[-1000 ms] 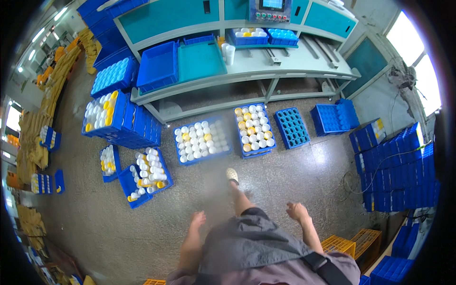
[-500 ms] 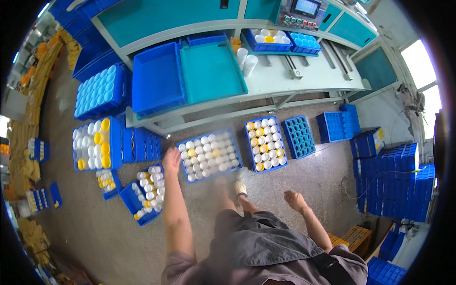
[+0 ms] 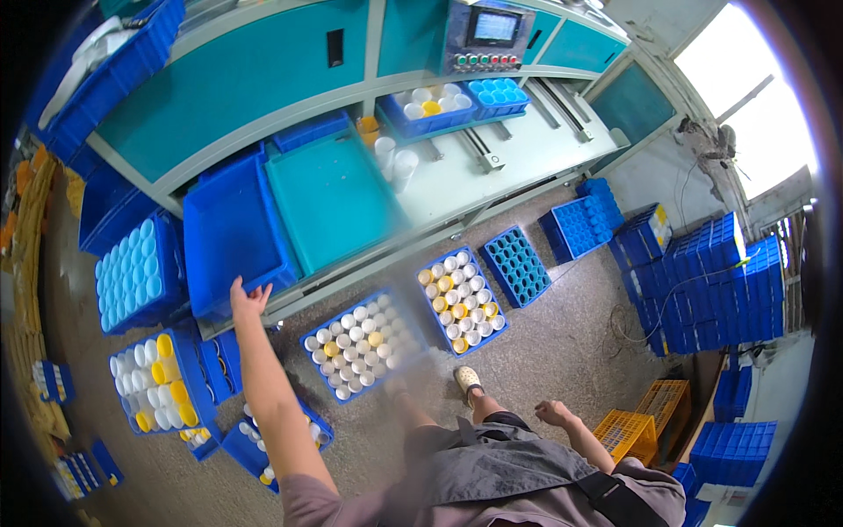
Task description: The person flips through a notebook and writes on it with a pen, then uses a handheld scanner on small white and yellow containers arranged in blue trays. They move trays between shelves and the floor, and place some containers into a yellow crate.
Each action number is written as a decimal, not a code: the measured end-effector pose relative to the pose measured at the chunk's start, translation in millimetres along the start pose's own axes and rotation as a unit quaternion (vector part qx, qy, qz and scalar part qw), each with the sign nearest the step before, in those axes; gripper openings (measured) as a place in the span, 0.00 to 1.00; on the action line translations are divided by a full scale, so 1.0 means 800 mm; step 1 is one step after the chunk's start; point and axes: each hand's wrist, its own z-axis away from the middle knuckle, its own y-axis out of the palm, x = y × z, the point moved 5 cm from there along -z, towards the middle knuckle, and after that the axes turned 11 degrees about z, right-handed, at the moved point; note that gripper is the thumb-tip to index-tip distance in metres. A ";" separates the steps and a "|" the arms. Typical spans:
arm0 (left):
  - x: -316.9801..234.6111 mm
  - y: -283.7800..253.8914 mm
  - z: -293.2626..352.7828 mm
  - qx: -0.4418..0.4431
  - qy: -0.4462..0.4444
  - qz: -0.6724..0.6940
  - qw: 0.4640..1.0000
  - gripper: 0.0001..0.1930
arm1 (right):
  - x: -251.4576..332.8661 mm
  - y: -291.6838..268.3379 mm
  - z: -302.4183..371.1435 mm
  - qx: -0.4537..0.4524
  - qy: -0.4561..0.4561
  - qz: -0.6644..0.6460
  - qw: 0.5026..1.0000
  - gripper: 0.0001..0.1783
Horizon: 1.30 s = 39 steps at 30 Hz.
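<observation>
My left hand (image 3: 250, 299) reaches forward, fingers apart, at the near edge of a deep blue tray (image 3: 230, 230); whether it touches the rim I cannot tell. Nothing shows in its fingers. Right of that tray lies a flat teal tray (image 3: 329, 198) on the machine's bench. My right hand (image 3: 555, 413) hangs over the floor by my side, its fingers curled in with nothing visible in them. Between my feet and the bench sit a blue crate of white and yellow cups (image 3: 351, 345) and a similar crate (image 3: 463, 299), the first partly blurred by a smear.
White cups (image 3: 404, 167) stand on the bench (image 3: 457, 180) below a control panel (image 3: 492, 39). A blue grid crate (image 3: 516, 266) sits on the floor. Stacked blue crates (image 3: 720, 281) rise at the right, near yellow crates (image 3: 628, 435). More cup-filled crates (image 3: 154, 382) are at the left.
My view has turned and come closer to the bench. The left hand has moved from beside the cup crate to the deep blue tray's edge. My right hand stays low at my side.
</observation>
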 end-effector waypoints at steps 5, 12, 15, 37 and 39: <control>-0.002 -0.120 0.060 0.016 -0.020 0.030 0.999 0.08 | 0.050 -0.124 -0.117 -0.104 -0.181 0.007 0.978 0.17; 0.184 -0.333 0.414 0.139 0.091 -0.009 0.986 0.31 | 0.183 -0.484 -0.346 -0.336 -0.225 -0.126 0.906 0.14; 0.273 -0.260 0.427 0.109 0.104 -0.082 0.985 0.31 | 0.282 -0.643 -0.422 -0.449 -0.266 -0.141 0.841 0.17; 0.365 -0.145 0.362 -0.037 0.098 -0.207 0.973 0.30 | 0.498 -0.931 -0.488 -0.348 -0.257 -0.429 0.793 0.39; 0.366 -0.141 0.360 -0.037 0.099 -0.206 0.973 0.30 | 0.500 -0.929 -0.486 -0.348 -0.267 -0.425 0.792 0.40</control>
